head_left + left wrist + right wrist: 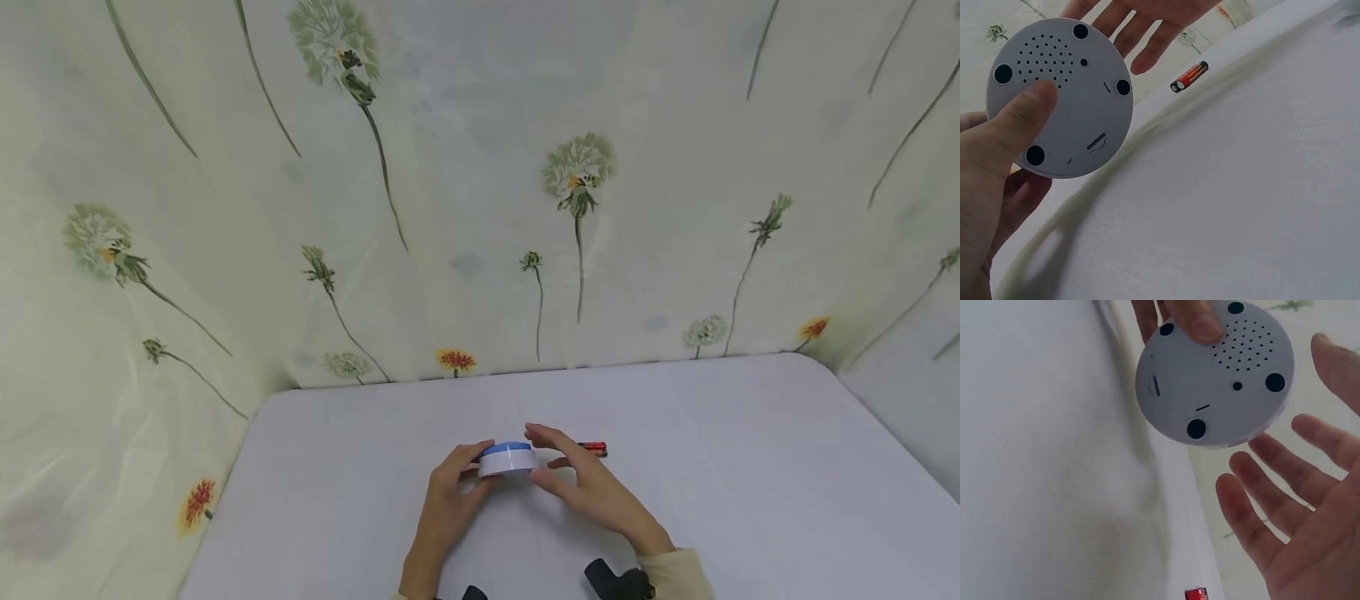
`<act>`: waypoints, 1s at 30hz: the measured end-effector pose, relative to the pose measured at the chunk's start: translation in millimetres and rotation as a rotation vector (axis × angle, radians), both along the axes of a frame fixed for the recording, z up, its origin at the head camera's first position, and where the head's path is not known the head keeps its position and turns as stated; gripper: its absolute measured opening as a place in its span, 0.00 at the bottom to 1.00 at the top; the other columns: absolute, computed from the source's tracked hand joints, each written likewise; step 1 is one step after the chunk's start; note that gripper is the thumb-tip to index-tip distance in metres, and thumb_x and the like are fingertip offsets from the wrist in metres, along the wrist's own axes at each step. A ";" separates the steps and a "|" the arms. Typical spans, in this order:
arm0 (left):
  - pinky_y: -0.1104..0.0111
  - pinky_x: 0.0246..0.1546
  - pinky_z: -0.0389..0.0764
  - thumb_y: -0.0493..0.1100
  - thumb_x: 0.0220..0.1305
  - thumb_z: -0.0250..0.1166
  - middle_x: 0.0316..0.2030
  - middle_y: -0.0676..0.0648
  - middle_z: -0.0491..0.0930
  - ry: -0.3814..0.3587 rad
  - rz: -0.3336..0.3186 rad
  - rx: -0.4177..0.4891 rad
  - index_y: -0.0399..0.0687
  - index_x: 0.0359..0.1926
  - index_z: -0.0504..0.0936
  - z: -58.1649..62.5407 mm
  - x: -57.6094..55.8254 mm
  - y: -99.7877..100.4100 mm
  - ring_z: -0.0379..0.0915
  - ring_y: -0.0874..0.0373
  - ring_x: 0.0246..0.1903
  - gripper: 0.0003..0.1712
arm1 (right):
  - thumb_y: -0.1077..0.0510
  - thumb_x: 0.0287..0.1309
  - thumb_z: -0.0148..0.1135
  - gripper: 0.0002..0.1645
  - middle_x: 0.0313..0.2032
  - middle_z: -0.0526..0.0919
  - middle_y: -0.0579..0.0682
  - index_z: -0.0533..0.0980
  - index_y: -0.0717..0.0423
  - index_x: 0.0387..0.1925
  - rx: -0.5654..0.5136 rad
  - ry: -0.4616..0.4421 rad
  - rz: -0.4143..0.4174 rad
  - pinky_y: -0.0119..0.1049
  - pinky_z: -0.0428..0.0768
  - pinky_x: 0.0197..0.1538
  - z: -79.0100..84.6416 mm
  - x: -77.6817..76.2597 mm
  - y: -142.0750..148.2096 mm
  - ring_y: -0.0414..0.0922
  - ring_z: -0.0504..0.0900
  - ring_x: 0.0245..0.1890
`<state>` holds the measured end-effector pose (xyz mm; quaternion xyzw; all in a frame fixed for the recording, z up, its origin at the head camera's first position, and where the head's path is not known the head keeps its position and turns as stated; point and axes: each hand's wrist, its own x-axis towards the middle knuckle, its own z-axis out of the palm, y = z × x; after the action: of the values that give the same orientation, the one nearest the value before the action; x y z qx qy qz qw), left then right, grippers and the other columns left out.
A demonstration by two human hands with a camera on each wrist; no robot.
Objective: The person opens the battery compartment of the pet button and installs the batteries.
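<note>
My left hand (447,500) grips a round white device with a blue top (507,458), raised over the table. In the left wrist view the thumb presses the underside of the device (1075,119), with the other fingers behind it. That underside carries a patch of small speaker holes, several dark round feet and a battery cover with a slot. Beside the device, my right hand (592,487) has its fingers spread and relaxed, holding nothing. In the right wrist view its fingertips (1241,464) are close to the rim of the device (1179,400).
Red and black batteries (596,447) lie on the table just beyond my right hand. A white cloth covers the table (337,483). Behind it hangs a pale curtain (465,167) printed with dandelions. Black wrist mounts (618,581) show at the lower edge.
</note>
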<state>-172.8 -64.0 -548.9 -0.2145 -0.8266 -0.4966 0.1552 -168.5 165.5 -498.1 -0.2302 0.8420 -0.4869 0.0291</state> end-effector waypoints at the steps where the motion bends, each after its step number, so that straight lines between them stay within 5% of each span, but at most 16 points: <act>1: 0.74 0.45 0.80 0.43 0.52 0.71 0.47 0.56 0.79 -0.006 -0.001 0.009 0.53 0.57 0.76 0.9 -1.1 -0.1 0.78 0.63 0.47 0.29 | 0.45 0.60 0.60 0.35 0.64 0.70 0.44 0.58 0.30 0.67 0.001 0.019 -0.003 0.37 0.76 0.54 1.4 -1.1 0.0 0.42 0.69 0.64; 13: 0.75 0.39 0.81 0.56 0.55 0.66 0.44 0.52 0.82 -0.161 -0.004 0.102 0.54 0.55 0.77 1.4 -6.1 1.6 0.80 0.64 0.39 0.26 | 0.44 0.60 0.59 0.33 0.59 0.73 0.38 0.63 0.42 0.66 0.015 -0.002 0.008 0.37 0.78 0.53 -5.3 -8.8 -0.5 0.39 0.77 0.53; 18: 0.76 0.39 0.81 0.58 0.54 0.65 0.43 0.53 0.83 -0.229 0.012 0.088 0.55 0.55 0.78 -1.0 -3.3 3.4 0.79 0.66 0.37 0.28 | 0.44 0.61 0.58 0.28 0.55 0.76 0.37 0.66 0.37 0.62 0.004 0.005 -0.019 0.34 0.78 0.51 -13.2 -8.0 -1.1 0.38 0.79 0.49; 30: 0.76 0.36 0.79 0.59 0.56 0.63 0.44 0.55 0.83 -0.202 0.016 0.036 0.57 0.56 0.77 -2.0 0.5 4.4 0.77 0.68 0.37 0.27 | 0.44 0.60 0.59 0.24 0.53 0.78 0.44 0.68 0.38 0.58 -0.041 -0.036 -0.029 0.32 0.78 0.52 -14.8 -3.6 -1.2 0.38 0.81 0.46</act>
<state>-172.3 -59.6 -550.9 -0.1541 -0.8306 -0.5292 0.0790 -172.1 164.4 -512.9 -0.2098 0.8345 -0.5085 0.0323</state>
